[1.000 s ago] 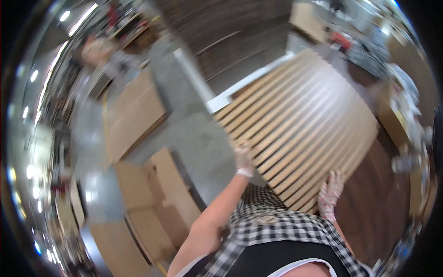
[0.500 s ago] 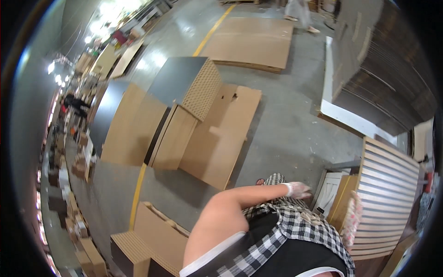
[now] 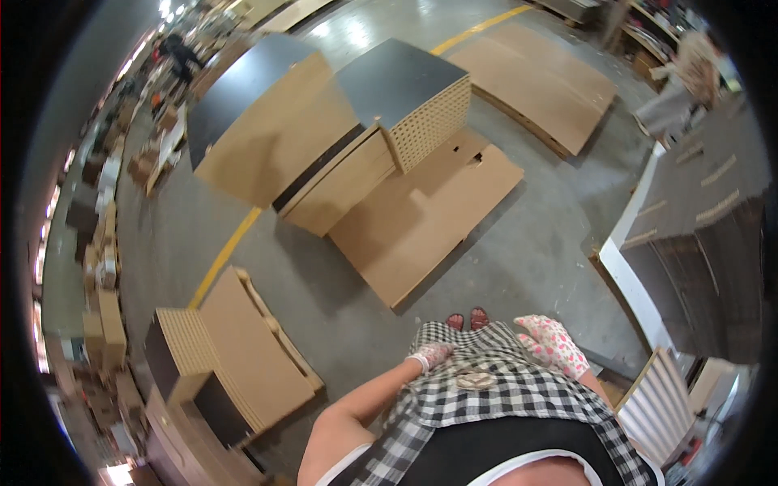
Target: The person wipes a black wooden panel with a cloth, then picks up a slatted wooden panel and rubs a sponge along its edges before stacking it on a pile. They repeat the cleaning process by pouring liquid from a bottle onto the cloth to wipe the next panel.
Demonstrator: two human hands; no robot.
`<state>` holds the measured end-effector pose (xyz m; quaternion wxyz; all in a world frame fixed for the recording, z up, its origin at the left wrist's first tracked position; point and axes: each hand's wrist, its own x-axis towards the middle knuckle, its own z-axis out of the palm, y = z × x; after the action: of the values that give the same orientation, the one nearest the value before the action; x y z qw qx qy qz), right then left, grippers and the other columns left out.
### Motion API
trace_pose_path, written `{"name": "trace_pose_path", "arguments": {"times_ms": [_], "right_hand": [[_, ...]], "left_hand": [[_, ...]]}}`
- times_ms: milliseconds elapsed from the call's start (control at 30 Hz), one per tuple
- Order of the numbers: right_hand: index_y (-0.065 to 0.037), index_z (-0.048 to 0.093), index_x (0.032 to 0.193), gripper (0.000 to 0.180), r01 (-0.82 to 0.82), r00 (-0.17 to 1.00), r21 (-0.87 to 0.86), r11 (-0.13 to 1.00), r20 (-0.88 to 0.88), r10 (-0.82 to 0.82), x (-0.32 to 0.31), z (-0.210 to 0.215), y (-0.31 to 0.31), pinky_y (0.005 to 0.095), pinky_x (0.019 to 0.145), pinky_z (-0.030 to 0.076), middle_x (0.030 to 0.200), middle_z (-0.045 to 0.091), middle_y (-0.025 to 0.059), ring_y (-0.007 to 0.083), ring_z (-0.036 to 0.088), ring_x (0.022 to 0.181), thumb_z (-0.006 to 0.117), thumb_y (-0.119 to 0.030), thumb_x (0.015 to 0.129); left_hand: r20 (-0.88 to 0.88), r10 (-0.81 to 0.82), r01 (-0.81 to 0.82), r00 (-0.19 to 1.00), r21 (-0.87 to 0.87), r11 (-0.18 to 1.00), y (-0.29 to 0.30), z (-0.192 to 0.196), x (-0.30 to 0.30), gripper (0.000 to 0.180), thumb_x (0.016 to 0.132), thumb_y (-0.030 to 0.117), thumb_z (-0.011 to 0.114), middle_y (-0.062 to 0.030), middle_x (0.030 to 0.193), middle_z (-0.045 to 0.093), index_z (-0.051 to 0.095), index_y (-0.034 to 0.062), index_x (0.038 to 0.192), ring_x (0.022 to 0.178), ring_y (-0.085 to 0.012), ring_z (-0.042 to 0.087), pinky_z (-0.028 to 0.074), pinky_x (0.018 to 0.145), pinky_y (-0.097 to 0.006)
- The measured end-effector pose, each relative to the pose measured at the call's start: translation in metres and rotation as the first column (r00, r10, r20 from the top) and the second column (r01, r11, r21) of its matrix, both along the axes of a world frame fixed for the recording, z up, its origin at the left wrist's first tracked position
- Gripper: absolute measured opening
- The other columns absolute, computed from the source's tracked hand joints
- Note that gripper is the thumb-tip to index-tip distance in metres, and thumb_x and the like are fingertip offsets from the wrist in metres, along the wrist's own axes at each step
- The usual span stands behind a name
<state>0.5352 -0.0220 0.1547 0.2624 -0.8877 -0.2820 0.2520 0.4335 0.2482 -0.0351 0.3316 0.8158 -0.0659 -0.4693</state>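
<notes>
I've turned from the slatted panel; both gloved hands, left hand and right hand, now hang empty, fingers seemingly loose, above the floor, nearest 1 flat cardboard sheet.

grey concrete floor, yellow line, stacked brown boards

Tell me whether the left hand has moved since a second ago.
Yes. The left hand came off the slatted panel and now sits low against the checked shirt, well left of the panel.
</notes>
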Motion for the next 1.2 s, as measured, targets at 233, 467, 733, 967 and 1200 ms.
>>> {"name": "trace_pose_path", "arguments": {"times_ms": [233, 467, 733, 967, 1200], "right_hand": [[-0.006, 0.057, 0.112, 0.034, -0.351, 0.926, -0.099, 0.931, 0.115, 0.361, 0.081, -0.038, 0.070, 0.0414, 0.086, 0.046, 0.105, 0.061, 0.0143, 0.0314, 0.057, 0.099, 0.054, -0.029, 0.087], [-0.004, 0.056, 0.111, 0.034, -0.531, 0.827, 0.007, 0.847, 0.225, 0.516, 0.081, -0.024, 0.216, 0.0430, 0.085, 0.046, 0.102, 0.062, 0.0159, 0.0326, 0.057, 0.099, 0.052, -0.028, 0.088], [-0.005, 0.059, 0.110, 0.035, -0.752, 0.659, 0.043, 0.657, 0.021, 0.752, -0.033, -0.072, 0.422, 0.0415, 0.084, 0.047, 0.101, 0.063, 0.0165, 0.0341, 0.059, 0.095, 0.051, -0.031, 0.088], [-0.002, 0.054, 0.119, 0.043, -0.636, 0.676, 0.261, 0.726, -0.265, 0.687, -0.065, -0.023, 0.541, 0.0386, 0.094, 0.042, 0.116, 0.058, 0.0182, 0.0317, 0.053, 0.110, 0.048, -0.034, 0.091], [-0.002, 0.056, 0.116, 0.039, -0.408, 0.871, 0.181, 0.895, -0.215, 0.441, 0.003, -0.049, 0.601, 0.0354, 0.091, 0.044, 0.112, 0.061, 0.0170, 0.0294, 0.056, 0.107, 0.050, -0.031, 0.090]], "left_hand": [[0.197, 0.598, -0.596, 0.777, -0.077, 0.799, 0.039, 0.041, -0.033, 0.045, 0.090, 0.032, 0.049, -0.0186, 0.125, 0.053, 0.048, 0.0047, 0.126, 0.116, -0.0311, 0.050, 0.038, 0.097, -0.036], [0.374, 0.784, -0.789, 0.495, -0.184, 0.586, 0.111, -0.021, -0.105, 0.040, 0.091, 0.035, 0.048, -0.0189, 0.109, 0.061, 0.056, 0.0072, 0.119, 0.104, -0.0331, 0.057, 0.044, 0.090, -0.040], [0.450, 0.741, -0.703, 0.498, -0.291, 0.649, 0.283, -0.076, -0.217, 0.032, 0.092, 0.031, 0.048, -0.0177, 0.104, 0.062, 0.056, 0.0117, 0.117, 0.093, -0.0321, 0.061, 0.048, 0.081, -0.040], [0.198, 0.938, -0.933, 0.285, -0.165, 0.319, 0.457, 0.004, -0.218, 0.042, 0.091, 0.032, 0.051, -0.0192, 0.116, 0.059, 0.054, 0.0009, 0.119, 0.108, -0.0303, 0.057, 0.045, 0.091, -0.036], [0.218, 0.943, -0.783, 0.251, -0.527, 0.330, 0.537, 0.023, -0.093, 0.036, 0.095, 0.020, 0.047, -0.0103, 0.112, 0.062, 0.047, -0.0015, 0.125, 0.099, -0.0129, 0.059, 0.048, 0.084, -0.026]]}}
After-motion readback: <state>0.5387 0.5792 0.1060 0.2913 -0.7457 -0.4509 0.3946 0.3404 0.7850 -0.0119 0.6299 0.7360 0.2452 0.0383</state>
